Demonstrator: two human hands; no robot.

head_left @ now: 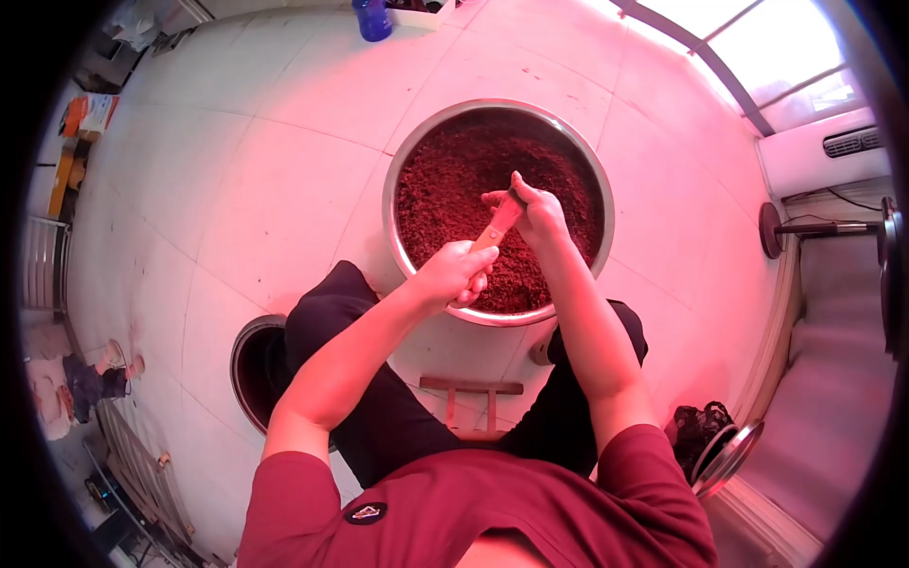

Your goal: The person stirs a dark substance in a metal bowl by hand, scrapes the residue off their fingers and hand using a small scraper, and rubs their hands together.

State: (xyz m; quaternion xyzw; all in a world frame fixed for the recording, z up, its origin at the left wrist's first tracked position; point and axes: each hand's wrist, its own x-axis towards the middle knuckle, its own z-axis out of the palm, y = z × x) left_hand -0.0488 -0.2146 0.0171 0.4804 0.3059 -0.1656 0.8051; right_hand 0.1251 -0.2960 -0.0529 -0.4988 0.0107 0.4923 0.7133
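My left hand is closed around the handle of a wooden-handled scraper-like tool, its flat end pointing up and to the right. At that far end, my right hand has its fingers and thumb around the tool, hiding much of the tip. Dark smears show on the right fingers. Both hands are over a large round metal basin, between my knees. A dark red, crumbly, chopped mass fills much of the basin, with a hollow towards the upper right. Exactly what kind of tool it is remains unclear.
Beside my left knee stands a dark bucket. A small wooden stool is between my legs. A round metal lid and black plastic bag lie at the right. A blue container stands on the tiled floor ahead.
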